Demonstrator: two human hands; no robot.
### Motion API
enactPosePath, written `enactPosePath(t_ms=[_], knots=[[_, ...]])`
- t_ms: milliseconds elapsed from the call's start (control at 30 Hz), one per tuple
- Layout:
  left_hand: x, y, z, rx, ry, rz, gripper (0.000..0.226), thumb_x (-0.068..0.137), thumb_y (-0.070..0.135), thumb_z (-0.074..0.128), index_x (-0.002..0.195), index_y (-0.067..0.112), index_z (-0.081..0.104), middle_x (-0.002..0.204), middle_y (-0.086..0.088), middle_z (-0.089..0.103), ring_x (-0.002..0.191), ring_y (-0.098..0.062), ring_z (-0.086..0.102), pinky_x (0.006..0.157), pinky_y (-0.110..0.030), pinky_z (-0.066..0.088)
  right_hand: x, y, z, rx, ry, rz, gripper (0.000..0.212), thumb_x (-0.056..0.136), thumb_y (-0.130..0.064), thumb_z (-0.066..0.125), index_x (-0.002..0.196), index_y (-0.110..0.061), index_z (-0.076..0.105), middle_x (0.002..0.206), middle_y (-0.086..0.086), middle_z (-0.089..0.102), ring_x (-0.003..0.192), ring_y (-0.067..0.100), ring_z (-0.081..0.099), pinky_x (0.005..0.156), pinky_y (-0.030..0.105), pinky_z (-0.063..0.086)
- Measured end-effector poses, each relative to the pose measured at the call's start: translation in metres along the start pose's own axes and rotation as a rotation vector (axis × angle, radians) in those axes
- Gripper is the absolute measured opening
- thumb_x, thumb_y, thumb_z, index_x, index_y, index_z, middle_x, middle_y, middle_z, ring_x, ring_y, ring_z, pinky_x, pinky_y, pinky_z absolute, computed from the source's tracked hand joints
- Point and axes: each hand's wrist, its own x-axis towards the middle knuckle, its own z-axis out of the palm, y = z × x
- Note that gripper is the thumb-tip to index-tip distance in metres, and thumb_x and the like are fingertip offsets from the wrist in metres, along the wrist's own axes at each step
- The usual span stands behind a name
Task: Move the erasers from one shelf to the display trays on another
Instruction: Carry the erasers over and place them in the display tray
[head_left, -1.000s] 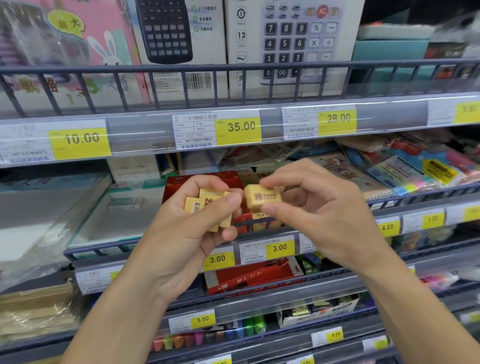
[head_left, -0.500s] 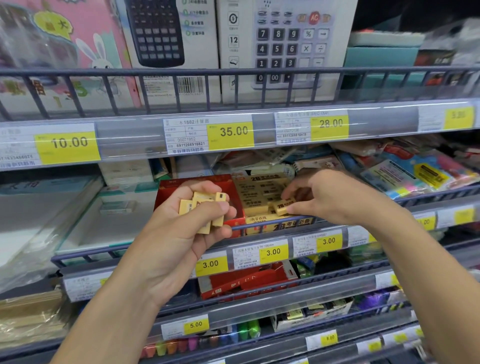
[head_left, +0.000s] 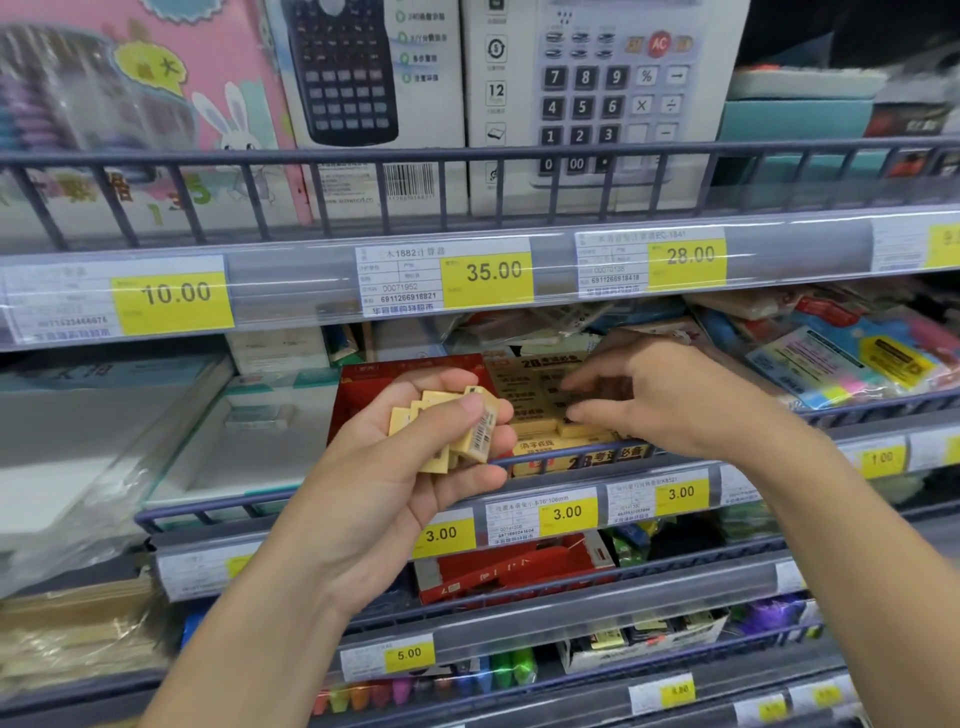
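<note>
Boxed calculators (head_left: 597, 98) on the top shelf, yellow price tags (head_left: 488, 273), highlighters (head_left: 488, 673) below

You are standing in a stationery shop. Above your left hand (head_left: 410, 467) tiered wire-fronted shelves (head_left: 467, 156) carry yellow price tags (head_left: 485, 273) on their rails, with boxed calculators (head_left: 363, 73) higher up. Below your right hand (head_left: 670, 395) lie more priced stationery packs (head_left: 519, 566).

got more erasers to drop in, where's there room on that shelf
Free: the red tray behind the left hand looks mostly bare. Crowded: the yellow tray under the right hand is packed with erasers, and packets pile up to its right.
</note>
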Motion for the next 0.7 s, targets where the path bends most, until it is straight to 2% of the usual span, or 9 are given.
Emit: enactPosePath(t_ms=[67,133,233,300,400,467,567,700], knots=[[-0.001,0.000,0.002,-0.005,-0.005,-0.005,0.024,0.073,0.021,0.086,0.096,0.019,0.080,0.108,-0.020,0.077,0.088,-0.024,0.078,0.060,-0.025,0.061,-0.013,-0.019,0.005,0.314,0.143,-0.118,0.025,0.085,-0.046,0.073,0.110,-0.042,0.073,0.090,-0.020,0.069,0.080,0.004,0.064,0.065,0.016,0.047],[-0.001,-0.001,0.002,0.001,0.008,-0.006,0.039,0.068,0.023,0.088,0.104,0.015,0.075,0.104,-0.019,0.078,0.084,-0.022,0.078,0.058,-0.024,0.060,-0.025,-0.043,0.011,0.558,0.134,-0.257,0.036,0.083,-0.045,0.075,0.118,-0.039,0.071,0.101,-0.013,0.068,0.087,0.011,0.067,0.073,0.025,0.054],[-0.002,-0.003,0.002,0.021,-0.007,0.004,0.048,0.070,0.025,0.091,0.113,0.012,0.073,0.104,-0.019,0.078,0.086,-0.023,0.077,0.060,-0.025,0.059,-0.033,-0.064,0.026,0.543,0.123,-0.348,0.047,0.082,-0.044,0.077,0.127,-0.039,0.065,0.109,-0.011,0.058,0.094,0.016,0.062,0.076,0.023,0.051],[-0.003,-0.003,0.002,0.031,-0.016,0.015,0.050,0.069,0.026,0.089,0.114,0.013,0.073,0.102,-0.019,0.077,0.089,-0.025,0.076,0.060,-0.026,0.059,-0.035,-0.070,0.032,0.482,0.212,-0.365,0.047,0.084,-0.038,0.079,0.128,-0.036,0.065,0.110,-0.011,0.056,0.096,0.015,0.061,0.077,0.018,0.047],[-0.005,-0.001,0.000,0.003,-0.021,0.016,0.046,0.073,0.026,0.088,0.113,0.011,0.071,0.098,-0.019,0.076,0.086,-0.023,0.075,0.060,-0.026,0.059,-0.037,-0.070,0.039,0.456,0.363,-0.429,0.043,0.085,-0.027,0.079,0.127,-0.025,0.067,0.111,-0.008,0.058,0.097,0.016,0.061,0.077,0.019,0.046],[-0.007,0.000,-0.002,-0.024,-0.029,0.012,0.039,0.072,0.028,0.087,0.106,0.014,0.074,0.098,-0.019,0.076,0.081,-0.022,0.075,0.061,-0.025,0.059,-0.036,-0.067,0.044,0.581,0.421,-0.450,0.042,0.085,-0.016,0.077,0.125,-0.016,0.066,0.114,-0.003,0.060,0.098,0.022,0.062,0.077,0.026,0.051],[-0.009,0.001,-0.003,0.017,-0.054,0.007,0.028,0.070,0.023,0.090,0.095,0.022,0.078,0.102,-0.020,0.077,0.081,-0.023,0.073,0.061,-0.025,0.058,-0.037,-0.066,0.054,0.820,0.390,-0.476,0.044,0.083,-0.001,0.075,0.125,-0.008,0.063,0.120,0.007,0.058,0.100,0.029,0.063,0.082,0.037,0.055],[-0.010,0.000,-0.004,0.078,-0.035,0.039,0.029,0.065,0.017,0.088,0.090,0.024,0.076,0.098,-0.017,0.076,0.080,-0.025,0.067,0.056,-0.023,0.054,-0.040,-0.063,0.057,0.992,0.291,-0.457,0.038,0.082,0.001,0.074,0.118,-0.007,0.062,0.126,0.010,0.057,0.097,0.028,0.062,0.085,0.033,0.052]])
